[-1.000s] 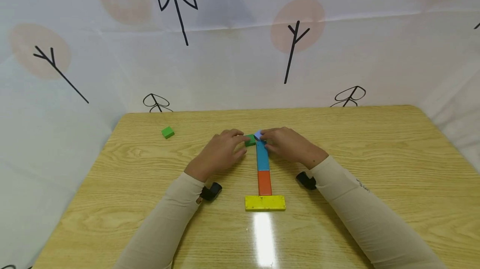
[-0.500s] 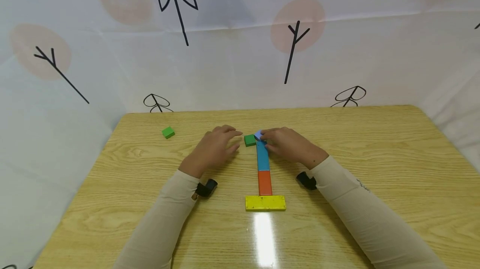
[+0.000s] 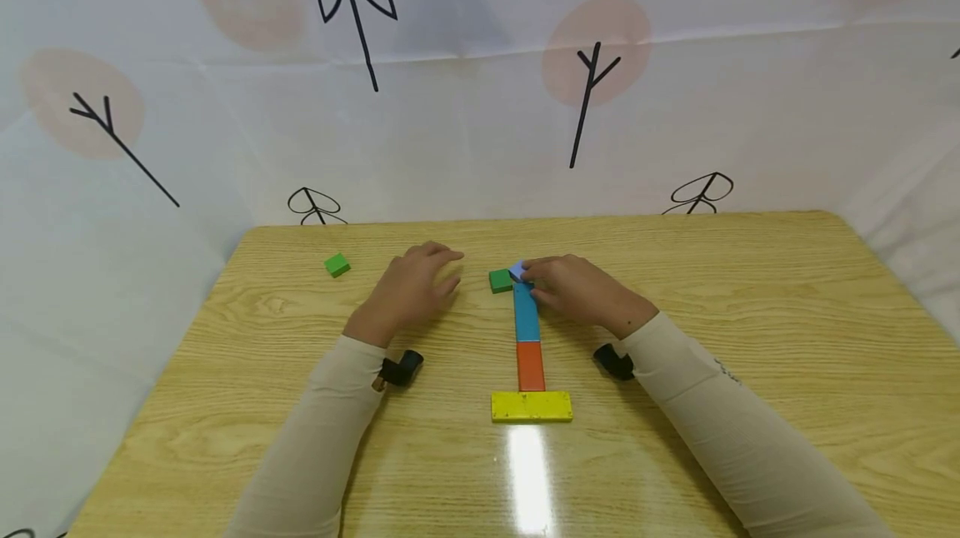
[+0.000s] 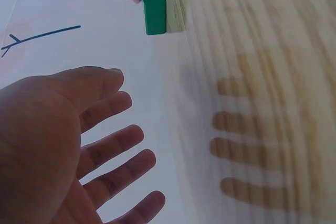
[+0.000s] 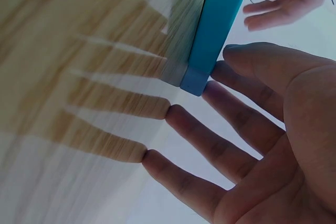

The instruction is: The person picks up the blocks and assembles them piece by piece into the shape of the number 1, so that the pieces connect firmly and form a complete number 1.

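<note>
My right hand (image 3: 585,292) reaches in from the right over the far end of a row of blocks. Its fingertips touch a small light-blue block (image 3: 517,271), partly covered by the fingers. In the right wrist view the fingers are extended, with the thumb close beside the long blue block (image 5: 220,19). A dark green block (image 3: 500,281) lies against the left of the light-blue one. To the left, my left hand (image 3: 405,292) hovers apart from the blocks, fingers spread, holding nothing. Below the blue block follow a red block (image 3: 530,366) and a yellow bar (image 3: 531,406) set crosswise.
A bright green block (image 3: 337,265) lies alone at the far left of the wooden table (image 3: 712,271). Behind the table hangs a white patterned cloth (image 3: 480,130). Both wrists carry small black cameras.
My left hand has drawn away from the dark green block, moving left. The right hand stays at the light-blue block, and the blocks have kept their places.
</note>
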Available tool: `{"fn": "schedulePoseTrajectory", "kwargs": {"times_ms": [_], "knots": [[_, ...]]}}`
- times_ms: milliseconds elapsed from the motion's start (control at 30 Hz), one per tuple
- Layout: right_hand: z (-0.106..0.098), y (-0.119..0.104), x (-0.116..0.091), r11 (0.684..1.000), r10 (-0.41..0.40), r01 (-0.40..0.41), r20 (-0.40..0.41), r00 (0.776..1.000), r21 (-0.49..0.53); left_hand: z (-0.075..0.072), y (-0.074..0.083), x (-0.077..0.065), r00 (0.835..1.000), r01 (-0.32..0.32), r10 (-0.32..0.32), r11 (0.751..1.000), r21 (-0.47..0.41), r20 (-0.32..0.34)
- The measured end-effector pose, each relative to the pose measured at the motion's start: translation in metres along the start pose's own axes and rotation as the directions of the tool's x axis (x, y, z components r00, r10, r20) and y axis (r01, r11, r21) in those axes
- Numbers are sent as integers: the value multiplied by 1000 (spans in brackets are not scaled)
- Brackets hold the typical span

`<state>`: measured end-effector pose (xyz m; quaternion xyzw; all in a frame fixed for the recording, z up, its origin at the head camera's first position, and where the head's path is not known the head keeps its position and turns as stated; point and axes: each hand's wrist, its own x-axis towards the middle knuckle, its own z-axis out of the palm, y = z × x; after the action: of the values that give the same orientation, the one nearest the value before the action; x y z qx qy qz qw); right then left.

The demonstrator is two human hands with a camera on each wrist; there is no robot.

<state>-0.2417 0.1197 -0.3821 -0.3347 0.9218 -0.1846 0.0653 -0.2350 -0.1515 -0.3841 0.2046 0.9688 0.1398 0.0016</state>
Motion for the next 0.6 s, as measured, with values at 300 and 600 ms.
{"fn": "schedulePoseTrajectory", "kwargs": {"times_ms": [300, 600], "knots": [[0, 0, 0, 1000, -2, 2, 0, 1000, -2, -8, -17, -1, 995, 100, -100, 995, 12, -30], [0, 0, 0, 1000, -10, 10, -2, 1000, -5, -14, -32, -4, 979, 193, -194, 981, -19, -59]]}}
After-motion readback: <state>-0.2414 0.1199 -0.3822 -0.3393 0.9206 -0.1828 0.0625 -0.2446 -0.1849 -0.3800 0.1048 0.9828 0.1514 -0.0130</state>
